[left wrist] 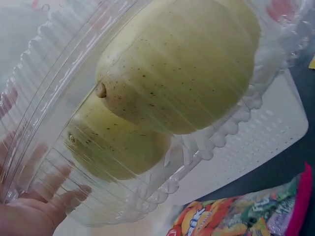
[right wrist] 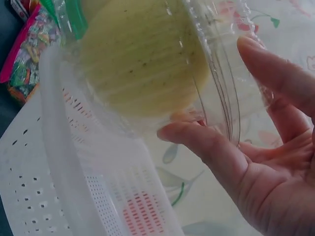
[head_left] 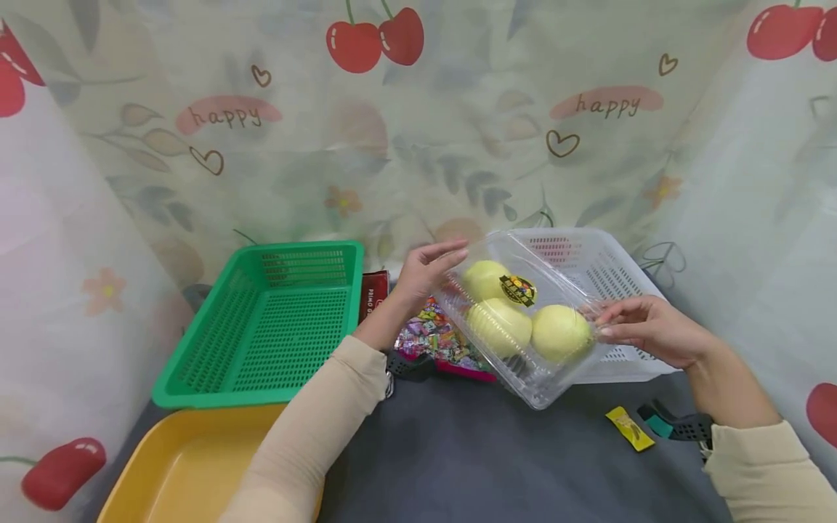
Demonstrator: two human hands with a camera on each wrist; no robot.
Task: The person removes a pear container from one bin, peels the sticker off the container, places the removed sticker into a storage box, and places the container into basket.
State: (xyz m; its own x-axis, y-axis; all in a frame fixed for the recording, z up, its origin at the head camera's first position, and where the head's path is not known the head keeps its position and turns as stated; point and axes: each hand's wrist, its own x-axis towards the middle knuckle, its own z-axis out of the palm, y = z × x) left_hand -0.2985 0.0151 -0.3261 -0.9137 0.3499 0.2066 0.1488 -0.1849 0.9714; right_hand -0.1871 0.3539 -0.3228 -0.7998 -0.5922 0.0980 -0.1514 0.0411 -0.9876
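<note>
A clear plastic clamshell box (head_left: 539,388) with three pale yellow pears (head_left: 500,327) inside is held up and tilted, a dark round sticker (head_left: 518,290) on its lid. My left hand (head_left: 425,272) grips its upper left side; in the left wrist view, those fingers (left wrist: 69,199) show partly through the plastic. At the right edge my right hand (head_left: 654,330) pinches the box between thumb and fingers, as the right wrist view shows near its rim. Brown specks and a short stem mark a pear (left wrist: 182,69) in the left wrist view.
Behind the box stands a white perforated basket (head_left: 637,272). A bag of wrapped candy (head_left: 425,338) and a dark red packet (head_left: 373,294) lie between it and a green basket (head_left: 356,269). A yellow tub (head_left: 144,450) sits front left. A small yellow sachet (head_left: 630,428) lies on the dark table.
</note>
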